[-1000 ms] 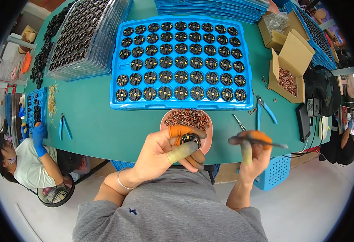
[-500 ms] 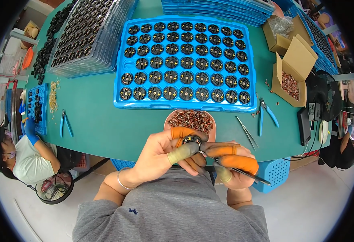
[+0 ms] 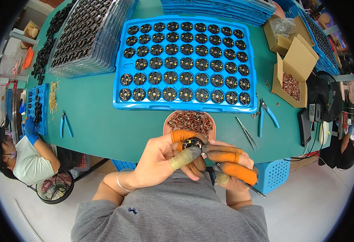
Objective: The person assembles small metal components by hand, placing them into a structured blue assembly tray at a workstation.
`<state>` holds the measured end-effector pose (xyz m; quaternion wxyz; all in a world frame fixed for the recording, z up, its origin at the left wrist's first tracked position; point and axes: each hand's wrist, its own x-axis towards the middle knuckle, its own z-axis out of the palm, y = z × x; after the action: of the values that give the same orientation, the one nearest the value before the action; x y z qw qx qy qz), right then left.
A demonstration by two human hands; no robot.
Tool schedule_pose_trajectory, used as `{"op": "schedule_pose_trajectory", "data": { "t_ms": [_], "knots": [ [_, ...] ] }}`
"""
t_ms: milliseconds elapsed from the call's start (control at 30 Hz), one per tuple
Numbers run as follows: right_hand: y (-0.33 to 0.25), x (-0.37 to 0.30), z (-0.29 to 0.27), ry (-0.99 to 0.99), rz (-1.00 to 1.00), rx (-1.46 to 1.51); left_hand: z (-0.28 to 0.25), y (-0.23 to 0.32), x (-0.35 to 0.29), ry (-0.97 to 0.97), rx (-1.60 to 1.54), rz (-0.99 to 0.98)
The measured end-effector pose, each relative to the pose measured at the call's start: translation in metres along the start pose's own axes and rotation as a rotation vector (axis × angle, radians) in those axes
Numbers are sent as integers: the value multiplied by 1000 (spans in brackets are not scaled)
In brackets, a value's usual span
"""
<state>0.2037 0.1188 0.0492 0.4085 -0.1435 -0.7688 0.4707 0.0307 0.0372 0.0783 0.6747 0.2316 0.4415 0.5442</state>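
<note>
My left hand [image 3: 161, 155], with finger cots on several fingers, is closed around a round black component [image 3: 192, 143] with yellow and metallic details. My right hand [image 3: 231, 165], in orange and dark finger cots, is closed on a slim dark tool [image 3: 254, 188], whose rear end sticks out at the lower right. Its kind is hard to make out, as the fingers cover most of it. The right fingertips meet the component's right edge, where a tiny bright spot shows. Just beyond both hands is a pink bowl [image 3: 167, 126] of small copper-coloured parts [image 3: 190, 122].
Beyond the bowl lies a blue tray [image 3: 122, 105] filled with round black components. Tweezers [image 3: 246, 133] and blue-handled cutters [image 3: 270, 115] lie to the right, near an open carton [image 3: 302, 60]. Stacked clear trays [image 3: 80, 66] stand at left. A co-worker [image 3: 35, 155] sits far left.
The dark tool's rear end has swung down and slightly left as my right fingers shifted. The component has tilted a little in my left hand, which keeps its hold.
</note>
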Motion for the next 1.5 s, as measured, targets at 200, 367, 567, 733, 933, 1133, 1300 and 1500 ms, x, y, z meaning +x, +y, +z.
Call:
{"op": "schedule_pose_trajectory", "data": {
  "t_ms": [200, 367, 567, 733, 933, 1133, 1300, 1500],
  "knots": [
    [3, -4, -3, -53, -38, 46, -5, -3, -2, -32, -81, 12],
    [6, -5, -1, -100, -167, -89, -3, -2, 3, 15, -97, 28],
    [0, 0, 0, -120, -143, -105, -2, -1, 6, 55, -113, -13],
    [-6, 4, 0, -118, -138, -111, -3, -2, 7, 50, -129, -4],
    [-6, 4, 1, -90, -75, -70, -1, -2, 6, 69, -79, 13],
    [3, 1, 2, -18, -78, -7, 1, 0, 8, 78, -112, 17],
    [3, -9, -4, 192, 115, 123, -9, -6, 9, 26, -29, -27],
    [-7, -20, -31, 169, 359, 332, -24, -15, 12, 30, -60, -81]
  ]
}}
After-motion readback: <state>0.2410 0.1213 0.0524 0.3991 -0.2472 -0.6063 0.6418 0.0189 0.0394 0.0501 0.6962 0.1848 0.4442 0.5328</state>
